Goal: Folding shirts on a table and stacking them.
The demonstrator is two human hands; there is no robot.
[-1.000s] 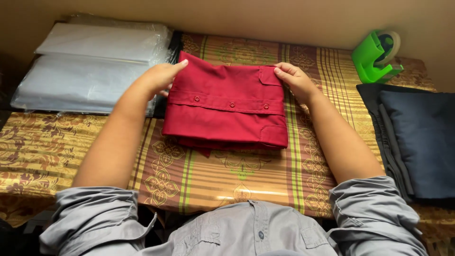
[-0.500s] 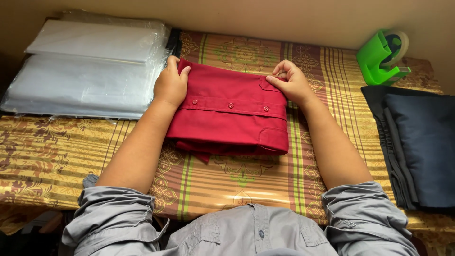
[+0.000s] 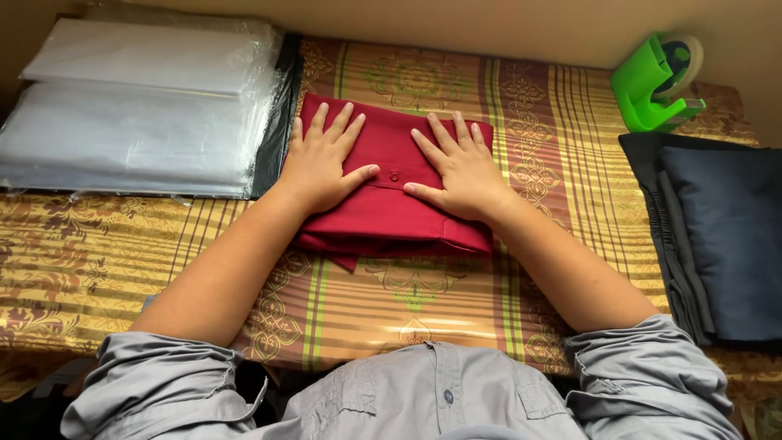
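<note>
Both hands, left hand (image 3: 324,159) and right hand (image 3: 453,167), have left the edges and now press spread flat on the folded red shirt (image 3: 391,216), probably smoothing it.

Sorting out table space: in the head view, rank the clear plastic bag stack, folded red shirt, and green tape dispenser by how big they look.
1. Clear plastic bag stack, largest.
2. Folded red shirt, partly hidden under both flat hands.
3. Green tape dispenser, smallest, though it sits farthest from the camera.

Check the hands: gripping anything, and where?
Nothing gripped. Left hand and right hand lie flat, fingers spread, on top of the folded red shirt.
</note>
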